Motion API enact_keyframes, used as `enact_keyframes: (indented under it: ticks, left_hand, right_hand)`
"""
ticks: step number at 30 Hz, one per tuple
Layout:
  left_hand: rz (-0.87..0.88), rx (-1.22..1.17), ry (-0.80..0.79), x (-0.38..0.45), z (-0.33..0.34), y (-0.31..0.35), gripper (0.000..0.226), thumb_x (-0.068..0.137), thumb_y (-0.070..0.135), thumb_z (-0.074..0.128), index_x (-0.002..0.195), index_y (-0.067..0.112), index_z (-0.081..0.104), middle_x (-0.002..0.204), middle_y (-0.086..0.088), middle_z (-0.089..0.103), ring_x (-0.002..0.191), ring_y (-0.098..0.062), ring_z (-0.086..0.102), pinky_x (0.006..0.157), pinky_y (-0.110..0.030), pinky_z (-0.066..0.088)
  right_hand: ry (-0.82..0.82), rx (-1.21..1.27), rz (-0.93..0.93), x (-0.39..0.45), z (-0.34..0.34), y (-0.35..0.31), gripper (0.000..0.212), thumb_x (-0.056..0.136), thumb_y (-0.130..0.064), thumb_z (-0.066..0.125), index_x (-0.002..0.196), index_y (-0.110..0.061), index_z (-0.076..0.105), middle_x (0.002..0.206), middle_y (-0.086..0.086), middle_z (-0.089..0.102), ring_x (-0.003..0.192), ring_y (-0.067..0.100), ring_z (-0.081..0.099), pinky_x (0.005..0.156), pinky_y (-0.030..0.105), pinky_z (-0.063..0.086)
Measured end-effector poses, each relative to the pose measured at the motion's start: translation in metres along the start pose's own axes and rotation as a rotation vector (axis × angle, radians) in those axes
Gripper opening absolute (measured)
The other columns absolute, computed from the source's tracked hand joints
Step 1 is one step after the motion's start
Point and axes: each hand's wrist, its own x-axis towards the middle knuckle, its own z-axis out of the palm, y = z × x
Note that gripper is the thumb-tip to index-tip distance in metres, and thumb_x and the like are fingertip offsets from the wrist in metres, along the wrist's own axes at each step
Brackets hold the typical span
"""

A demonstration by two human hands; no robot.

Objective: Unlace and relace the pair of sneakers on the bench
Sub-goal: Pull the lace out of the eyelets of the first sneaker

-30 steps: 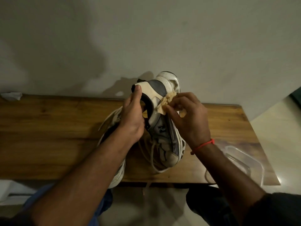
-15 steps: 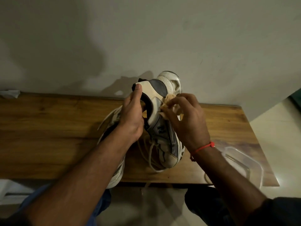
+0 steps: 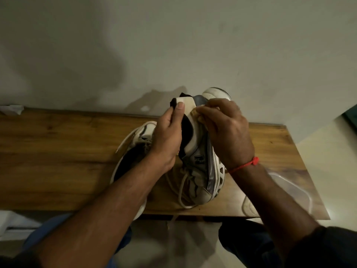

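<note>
A white and grey sneaker [image 3: 201, 161] is held tilted above the wooden bench [image 3: 58, 155], heel up and toe down, its loose laces [image 3: 181, 192] trailing onto the wood. My left hand [image 3: 168, 138] grips its heel collar, thumb on the heel tab. My right hand [image 3: 226, 130] pinches a small tan cloth [image 3: 196, 114] against the heel side of the sneaker. The second sneaker [image 3: 131, 155] lies flat on the bench under my left forearm, partly hidden.
A clear plastic lid or tray [image 3: 289, 192] lies at the bench's right end, next to a loose lace [image 3: 245, 207]. A wall rises right behind the bench. A white scrap [image 3: 11, 109] sits at the far left corner. My knees are below the front edge.
My right hand has slid the tan cloth up the sneaker's side toward the heel tab. The left hand keeps its grip on the heel collar.
</note>
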Motion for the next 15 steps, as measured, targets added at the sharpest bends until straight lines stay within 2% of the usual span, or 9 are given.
enact_keyframes:
  ticks: [3, 6, 8, 11, 13, 15]
  left_hand:
    - [0.045, 0.01, -0.039, -0.002, 0.003, -0.004, 0.043, 0.092, 0.062, 0.051, 0.116, 0.031, 0.069, 0.117, -0.006, 0.072, 0.119, -0.025, 0.064, 0.105, -0.055, 0.05]
    - [0.062, 0.027, -0.067, -0.005, 0.007, -0.008, 0.049, 0.095, 0.061, 0.048, 0.125, 0.026, 0.065, 0.121, -0.004, 0.07, 0.123, -0.022, 0.062, 0.109, -0.052, 0.048]
    - [0.059, 0.023, -0.055, -0.006, 0.01, -0.009, 0.045, 0.095, 0.06, 0.047, 0.122, 0.029, 0.066, 0.119, -0.002, 0.072, 0.12, -0.02, 0.064, 0.107, -0.051, 0.049]
    - [0.055, -0.017, 0.011, -0.007, 0.014, -0.011, 0.033, 0.097, 0.056, 0.048, 0.106, 0.033, 0.069, 0.112, -0.008, 0.073, 0.113, -0.024, 0.068, 0.102, -0.054, 0.052]
    - [0.052, -0.037, 0.037, -0.009, 0.016, -0.014, 0.03, 0.104, 0.049, 0.047, 0.101, 0.029, 0.069, 0.111, -0.015, 0.071, 0.109, -0.028, 0.068, 0.1, -0.056, 0.053]
    - [0.022, -0.044, 0.061, -0.009, 0.016, -0.019, 0.03, 0.106, 0.046, 0.046, 0.101, 0.027, 0.069, 0.108, -0.014, 0.072, 0.106, -0.028, 0.069, 0.098, -0.053, 0.055]
  right_hand:
    - [0.045, -0.019, 0.004, 0.003, -0.004, 0.004, 0.024, 0.093, -0.021, 0.066, 0.109, -0.005, 0.074, 0.109, 0.014, 0.066, 0.101, 0.029, 0.06, 0.085, 0.024, 0.044]
    - [0.084, -0.028, 0.028, 0.01, -0.008, 0.005, 0.032, 0.095, -0.026, 0.056, 0.114, -0.006, 0.072, 0.11, 0.014, 0.065, 0.1, 0.03, 0.059, 0.084, 0.023, 0.042]
    - [0.086, -0.039, 0.035, 0.011, -0.008, 0.004, 0.035, 0.094, -0.027, 0.054, 0.113, -0.005, 0.073, 0.109, 0.014, 0.066, 0.099, 0.03, 0.059, 0.084, 0.021, 0.04]
    - [0.043, -0.028, 0.036, 0.004, -0.005, 0.003, 0.025, 0.093, -0.022, 0.062, 0.106, -0.005, 0.074, 0.105, 0.013, 0.066, 0.098, 0.028, 0.059, 0.085, 0.018, 0.038]
    - [0.023, -0.017, 0.053, -0.002, -0.004, 0.003, 0.017, 0.092, -0.018, 0.068, 0.101, -0.005, 0.075, 0.1, 0.012, 0.066, 0.095, 0.026, 0.06, 0.083, 0.017, 0.038]
    - [-0.024, -0.008, 0.079, -0.009, -0.005, 0.002, 0.013, 0.091, -0.016, 0.07, 0.097, -0.006, 0.076, 0.095, 0.009, 0.065, 0.088, 0.022, 0.061, 0.078, 0.016, 0.04]
